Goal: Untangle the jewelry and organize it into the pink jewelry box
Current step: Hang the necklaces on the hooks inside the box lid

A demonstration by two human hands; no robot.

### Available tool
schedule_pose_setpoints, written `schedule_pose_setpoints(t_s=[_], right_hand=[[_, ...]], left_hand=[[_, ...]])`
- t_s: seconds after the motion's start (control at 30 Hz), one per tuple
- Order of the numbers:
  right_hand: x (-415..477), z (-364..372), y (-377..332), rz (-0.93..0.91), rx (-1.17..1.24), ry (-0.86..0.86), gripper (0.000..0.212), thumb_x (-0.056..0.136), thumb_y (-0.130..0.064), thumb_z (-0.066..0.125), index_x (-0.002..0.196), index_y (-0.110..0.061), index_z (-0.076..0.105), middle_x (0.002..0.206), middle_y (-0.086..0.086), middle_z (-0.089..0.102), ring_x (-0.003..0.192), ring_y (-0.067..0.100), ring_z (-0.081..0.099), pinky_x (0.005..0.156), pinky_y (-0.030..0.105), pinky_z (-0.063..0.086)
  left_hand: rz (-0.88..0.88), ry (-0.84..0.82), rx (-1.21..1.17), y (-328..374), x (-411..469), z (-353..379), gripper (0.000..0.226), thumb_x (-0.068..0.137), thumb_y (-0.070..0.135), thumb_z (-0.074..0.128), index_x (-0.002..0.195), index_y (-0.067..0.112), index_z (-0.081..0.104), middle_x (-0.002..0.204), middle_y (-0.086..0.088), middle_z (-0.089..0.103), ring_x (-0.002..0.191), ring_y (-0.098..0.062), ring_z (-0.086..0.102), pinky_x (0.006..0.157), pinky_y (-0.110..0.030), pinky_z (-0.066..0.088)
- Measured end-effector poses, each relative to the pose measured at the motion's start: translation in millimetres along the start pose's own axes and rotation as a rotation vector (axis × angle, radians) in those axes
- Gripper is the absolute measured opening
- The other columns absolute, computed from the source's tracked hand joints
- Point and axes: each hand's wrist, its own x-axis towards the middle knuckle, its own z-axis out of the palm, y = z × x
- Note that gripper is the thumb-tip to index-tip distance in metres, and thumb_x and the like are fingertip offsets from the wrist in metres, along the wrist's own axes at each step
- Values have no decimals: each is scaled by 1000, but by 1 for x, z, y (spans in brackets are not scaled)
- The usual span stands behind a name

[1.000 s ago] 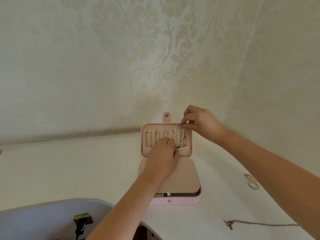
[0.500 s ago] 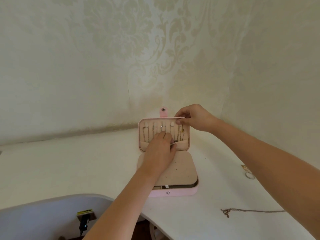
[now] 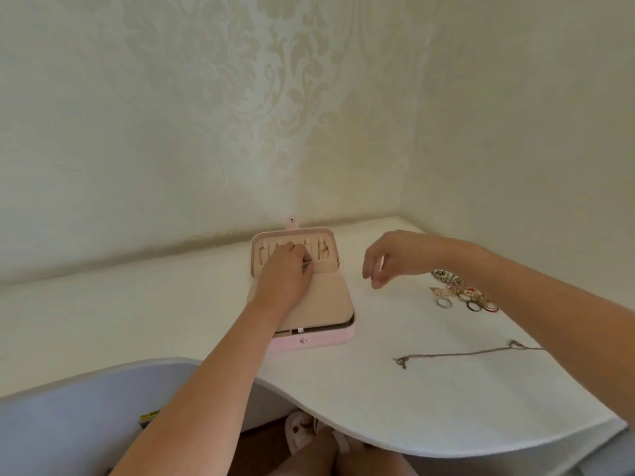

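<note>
White table (image 3: 137, 314): my left hand (image 3: 285, 269) pinches a fine chain (image 3: 308, 264) in the pink jewelry box (image 3: 316, 340) lid; my right hand (image 3: 395, 259) hovers slack, empty. Necklace (image 3: 460, 354) at four o'clock looks light, limp; I'd lift its clasp (image 3: 400, 361).

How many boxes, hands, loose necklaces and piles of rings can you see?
Pink jewelry box: 1
Hands: 2, the left hand and the right hand
Loose necklace: 1
Pile of rings: 1, too jumbled to count singly
Total: 5

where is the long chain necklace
Head view: the long thin chain necklace lies on the white table, right of the pink jewelry box, nearer than the ring pile.
</note>
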Motion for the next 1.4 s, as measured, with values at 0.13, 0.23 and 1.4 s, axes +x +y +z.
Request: schedule_pose_setpoints(t_s=[0.13,0.23,1.4], right_hand=[[-55,35,-1,-11,11,-238,25,70,-23,81,93,-21,71,88,-9,71,74,-4,61,76,18,47],[-76,53,4,-22,69,-157,25,67,-25,83,88,-26,69,86,-10,68,73,-2,61,71,15,49],[-149,128,23,-13,504,552,13,86,-18,65,84,-28,72,84,-15,69,77,6,59,71,18,45]], left_hand=[[-37,-39,24,2,1,-2,20,91,18,49,99,10,65,100,-6,62,96,-24,56,82,-35,44],[-25,-3,20,4,-2,-5,22,90,18,51,105,10,64,107,-7,62,98,-24,58,87,-39,45],[-228,-246,-645,101,-134,-25,6,76,14,75,77,19,72,73,3,72,66,-2,65,65,-8,46]])
